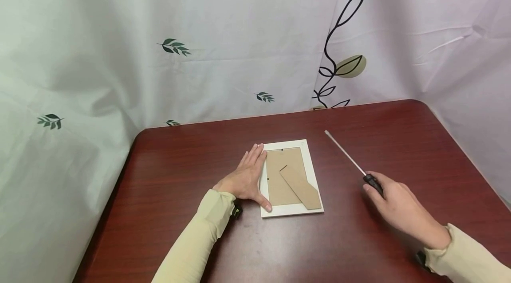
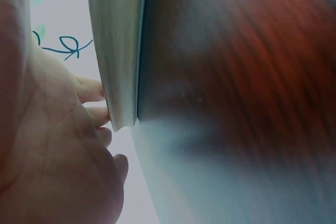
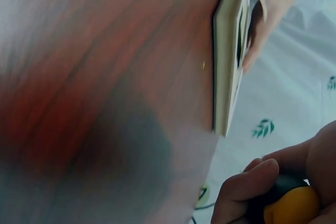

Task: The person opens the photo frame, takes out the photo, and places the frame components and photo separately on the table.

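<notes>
A white picture frame (image 1: pixel 314 176) lies face down on the table, its brown backing board (image 1: pixel 283 190) up. On the board a stand leg (image 1: pixel 301 187) slants toward the lower right corner, and small dark tabs show at the opening's edge. My left hand (image 1: pixel 247 178) rests along the frame's left side, fingers straight and thumb spread to the lower left corner. My right hand (image 1: pixel 405 210) grips a screwdriver (image 1: pixel 346 153) by its black handle, right of the frame. Its long shaft points up and left, tip apart from the frame. In the right wrist view the handle's end (image 3: pixel 294 205) is yellow.
The dark red wooden table (image 1: pixel 179 159) has rounded far corners. Behind it and at both sides hangs a pale curtain (image 1: pixel 239 43) with leaf prints. Pale sleeves (image 1: pixel 195 238) cover both forearms, with a dark band at each wrist.
</notes>
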A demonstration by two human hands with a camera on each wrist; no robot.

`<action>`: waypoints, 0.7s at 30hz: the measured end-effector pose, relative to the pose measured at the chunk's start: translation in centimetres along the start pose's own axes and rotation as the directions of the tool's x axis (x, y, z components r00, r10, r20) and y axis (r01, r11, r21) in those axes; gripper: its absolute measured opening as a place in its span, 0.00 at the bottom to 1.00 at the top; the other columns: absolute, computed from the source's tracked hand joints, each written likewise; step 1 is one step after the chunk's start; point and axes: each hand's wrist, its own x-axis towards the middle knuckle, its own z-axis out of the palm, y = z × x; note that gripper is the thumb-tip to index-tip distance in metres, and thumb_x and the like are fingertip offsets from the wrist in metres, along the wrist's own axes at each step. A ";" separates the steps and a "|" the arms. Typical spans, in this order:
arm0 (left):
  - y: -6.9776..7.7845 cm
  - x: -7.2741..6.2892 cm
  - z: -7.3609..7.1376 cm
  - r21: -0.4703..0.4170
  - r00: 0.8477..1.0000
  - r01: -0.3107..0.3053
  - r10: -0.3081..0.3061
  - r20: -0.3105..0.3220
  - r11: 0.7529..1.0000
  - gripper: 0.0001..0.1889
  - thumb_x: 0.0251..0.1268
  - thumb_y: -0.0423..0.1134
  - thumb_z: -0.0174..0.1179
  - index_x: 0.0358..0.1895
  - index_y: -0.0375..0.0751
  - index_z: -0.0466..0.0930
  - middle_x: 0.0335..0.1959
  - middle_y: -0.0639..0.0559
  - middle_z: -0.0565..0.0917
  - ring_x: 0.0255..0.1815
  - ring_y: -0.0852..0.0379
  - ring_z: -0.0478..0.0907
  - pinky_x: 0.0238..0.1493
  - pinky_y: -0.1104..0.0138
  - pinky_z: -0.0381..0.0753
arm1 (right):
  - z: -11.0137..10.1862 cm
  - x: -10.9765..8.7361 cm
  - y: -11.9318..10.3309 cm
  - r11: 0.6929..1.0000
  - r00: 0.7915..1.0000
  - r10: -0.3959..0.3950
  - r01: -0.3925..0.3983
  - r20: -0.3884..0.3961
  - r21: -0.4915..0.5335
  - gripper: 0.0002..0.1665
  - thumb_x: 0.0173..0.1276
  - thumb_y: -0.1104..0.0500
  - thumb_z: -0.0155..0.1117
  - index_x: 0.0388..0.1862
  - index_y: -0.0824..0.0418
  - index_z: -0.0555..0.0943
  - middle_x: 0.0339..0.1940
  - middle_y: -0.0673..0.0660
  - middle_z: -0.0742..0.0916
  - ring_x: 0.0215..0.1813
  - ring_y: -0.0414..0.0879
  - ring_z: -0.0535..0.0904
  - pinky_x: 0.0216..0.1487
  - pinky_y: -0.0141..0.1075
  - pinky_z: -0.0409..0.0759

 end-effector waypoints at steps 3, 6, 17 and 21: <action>-0.1 0.0 0.0 0.007 1.000 -0.005 0.005 -0.005 1.000 0.83 0.22 0.72 0.79 0.79 0.28 0.40 0.82 0.34 0.37 0.82 0.40 0.31 0.79 0.49 0.38 | 0.3 -0.2 -0.9 1.000 0.999 -0.003 0.002 0.036 0.024 0.16 0.77 0.59 0.58 0.57 0.67 0.79 0.39 0.58 0.86 0.36 0.48 0.79 0.35 0.47 0.79; -0.2 0.0 0.0 0.008 1.000 -0.002 0.002 0.000 1.000 0.83 0.22 0.73 0.79 0.80 0.29 0.40 0.82 0.35 0.36 0.82 0.41 0.31 0.79 0.48 0.38 | 0.6 -0.4 -1.7 0.998 0.997 0.003 -0.008 0.071 0.059 0.18 0.80 0.59 0.52 0.61 0.67 0.77 0.45 0.60 0.86 0.44 0.51 0.81 0.41 0.51 0.80; -0.2 0.1 -0.1 0.002 1.000 -0.022 0.022 0.007 1.000 0.83 0.24 0.73 0.79 0.79 0.27 0.39 0.81 0.33 0.36 0.82 0.42 0.31 0.80 0.52 0.40 | 2.5 -0.8 -4.2 0.966 0.986 0.025 -0.067 0.167 0.251 0.13 0.79 0.63 0.52 0.59 0.65 0.73 0.23 0.50 0.77 0.13 0.37 0.73 0.17 0.33 0.76; -0.2 0.1 -0.1 0.013 1.000 -0.014 0.014 0.018 1.000 0.83 0.25 0.73 0.78 0.79 0.28 0.38 0.81 0.33 0.36 0.82 0.43 0.30 0.80 0.53 0.41 | 3.2 -0.7 -4.7 0.976 0.993 -0.051 0.027 0.103 0.215 0.12 0.76 0.66 0.56 0.56 0.63 0.76 0.28 0.45 0.82 0.22 0.32 0.74 0.24 0.32 0.76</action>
